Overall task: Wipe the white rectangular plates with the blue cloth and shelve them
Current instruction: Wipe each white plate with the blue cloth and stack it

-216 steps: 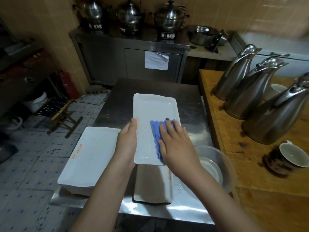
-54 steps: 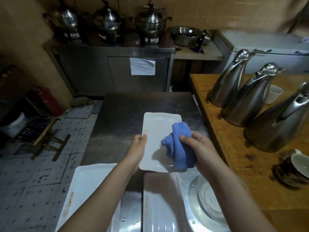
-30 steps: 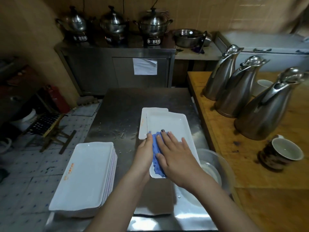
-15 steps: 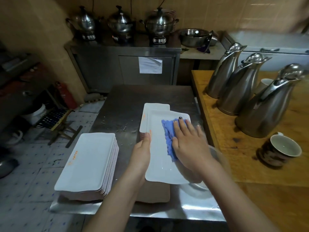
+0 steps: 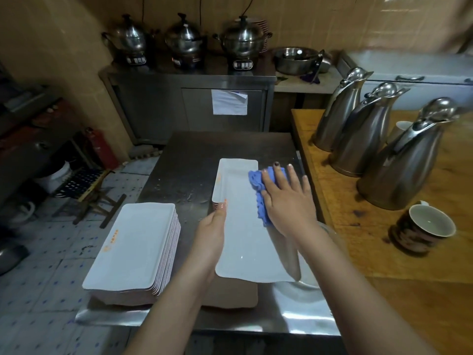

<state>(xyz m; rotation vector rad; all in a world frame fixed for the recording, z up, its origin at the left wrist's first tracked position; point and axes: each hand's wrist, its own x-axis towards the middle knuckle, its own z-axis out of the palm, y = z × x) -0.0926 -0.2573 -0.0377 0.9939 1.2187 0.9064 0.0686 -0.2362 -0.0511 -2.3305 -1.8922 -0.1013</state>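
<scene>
While your right hand (image 5: pixel 286 201) presses the blue cloth (image 5: pixel 256 181) flat-fingered onto the white plate (image 5: pixel 245 239), your left hand (image 5: pixel 212 231) pinches its left rim, presumably steadying it against the strokes. Plate along the right edge of the steel table (image 5: pixel 204 155); stack (image 5: pixel 133 242) at the near left corner.

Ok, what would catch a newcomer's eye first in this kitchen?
At centre, the right hand presses a blue cloth onto a white rectangular plate that the left hand holds by its edge. A stack of white plates sits on the steel table at left, and three tall steel jugs stand on the wooden counter at right.
</scene>
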